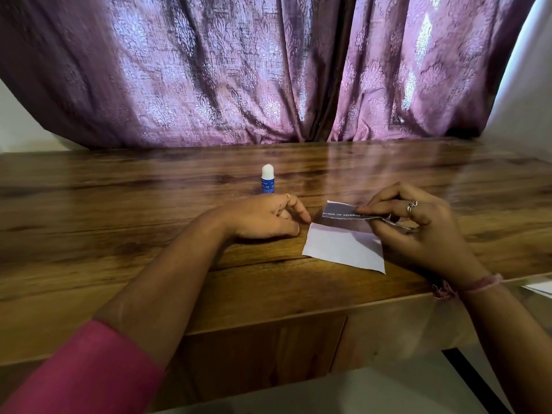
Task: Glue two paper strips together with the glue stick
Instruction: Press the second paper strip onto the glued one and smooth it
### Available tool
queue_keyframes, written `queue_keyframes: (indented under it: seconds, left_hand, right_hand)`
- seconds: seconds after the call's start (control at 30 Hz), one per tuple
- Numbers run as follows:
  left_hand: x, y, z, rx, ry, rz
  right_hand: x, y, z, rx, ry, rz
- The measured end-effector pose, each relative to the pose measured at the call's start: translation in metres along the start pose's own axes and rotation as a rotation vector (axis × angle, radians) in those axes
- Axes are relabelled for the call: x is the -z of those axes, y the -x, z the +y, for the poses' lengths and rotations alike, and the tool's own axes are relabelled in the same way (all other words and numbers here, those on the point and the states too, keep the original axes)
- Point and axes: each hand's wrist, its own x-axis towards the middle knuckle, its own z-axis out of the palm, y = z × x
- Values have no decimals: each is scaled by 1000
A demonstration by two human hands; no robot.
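A white paper strip (343,249) lies flat on the wooden table (149,264). A second strip (340,213), grey with white print, is lifted just above its far edge; my right hand (418,228) pinches it at its right end between thumb and fingers. My left hand (263,216) rests on the table to the left of the papers, fingers loosely curled, fingertips close to the white strip's left corner, holding nothing. A blue glue stick (267,179) with a white cap stands upright just behind my left hand.
A purple patterned curtain (268,70) hangs behind the table's far edge. The table's front edge runs just below my wrists, with a drawer front (263,354) under it. A bit of white paper (540,289) shows at the right edge.
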Motion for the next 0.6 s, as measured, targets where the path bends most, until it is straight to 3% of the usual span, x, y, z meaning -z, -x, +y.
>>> queue_keyframes:
  seconds: [0.2,0.33,0.47,0.6]
  left_hand:
    - [0,-1,-2,13,-25,10]
    - [-2,-2,-4,-6,7,42]
    - [-8,-8,-4,-62,74,149]
    - [-15,-13,-2,-81,224,238]
  right_hand:
    - [-1,-2,10,-71,70,63]
    - [0,-6,15,-184,-32,104]
    - [1,-14,20,-389,-362,156]
    - [10,-31,24,-467,-694,143]
